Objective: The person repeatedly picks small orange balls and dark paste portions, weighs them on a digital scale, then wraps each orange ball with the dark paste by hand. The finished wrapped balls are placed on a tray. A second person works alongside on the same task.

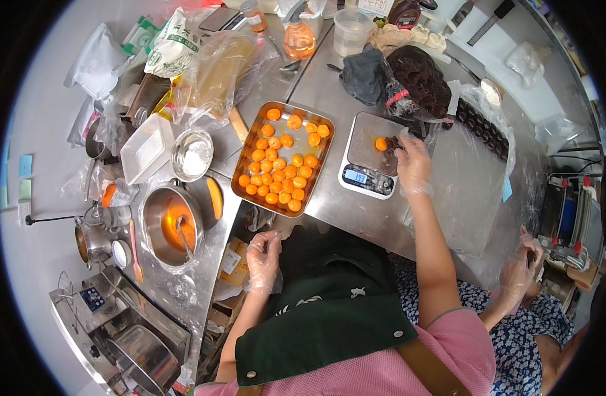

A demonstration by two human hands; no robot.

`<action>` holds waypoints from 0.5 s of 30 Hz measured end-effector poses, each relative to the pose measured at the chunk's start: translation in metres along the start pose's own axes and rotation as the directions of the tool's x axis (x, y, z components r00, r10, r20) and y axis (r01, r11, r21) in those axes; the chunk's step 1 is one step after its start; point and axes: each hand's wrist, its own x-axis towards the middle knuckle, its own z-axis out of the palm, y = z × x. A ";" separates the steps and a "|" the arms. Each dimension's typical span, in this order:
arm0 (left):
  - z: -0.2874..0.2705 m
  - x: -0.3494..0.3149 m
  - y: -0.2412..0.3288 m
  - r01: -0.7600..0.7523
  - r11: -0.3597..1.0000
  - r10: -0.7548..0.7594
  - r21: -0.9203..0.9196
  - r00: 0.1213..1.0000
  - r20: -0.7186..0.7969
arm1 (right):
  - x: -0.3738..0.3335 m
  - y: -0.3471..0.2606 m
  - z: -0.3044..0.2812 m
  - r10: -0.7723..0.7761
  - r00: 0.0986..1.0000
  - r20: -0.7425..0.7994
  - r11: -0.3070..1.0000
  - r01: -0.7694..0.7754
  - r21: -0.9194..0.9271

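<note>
My right hand (414, 164), in a clear plastic glove, is at the right edge of a white digital scale (365, 148). Its fingers are closed on a piece of dark brown paste (391, 153). An orange egg yolk (381, 144) lies on the weighing plate beside the paste, and the display is lit. Left of the scale is a metal tray (283, 112) with many round orange yolks (278, 164). My left hand (263, 259), also gloved, hovers near the table's front edge below the tray. Its fingers are curled in; whatever they may hold is hidden.
On the right, a person's gloved hands (516, 269) hold a small dark lump. Behind the scale sits a large dark paste mass (418, 79); dark balls (484, 129) lie in rows under plastic. To the left stand a pot (154, 228) of orange liquid and a metal bowl (192, 146).
</note>
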 end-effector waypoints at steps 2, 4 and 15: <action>0.001 0.000 0.004 0.010 1.000 -0.010 -0.003 1.000 0.000 | 0.000 0.004 -0.004 -0.002 0.999 -0.048 1.000 0.003 0.017; 0.001 -0.001 0.003 0.010 1.000 -0.010 -0.001 1.000 0.001 | -0.001 0.004 -0.010 0.019 0.997 -0.078 0.998 -0.014 0.061; 0.005 0.000 0.002 -0.007 1.000 0.006 0.015 1.000 0.015 | -0.001 0.010 -0.035 -0.024 0.977 -0.210 0.985 0.060 0.162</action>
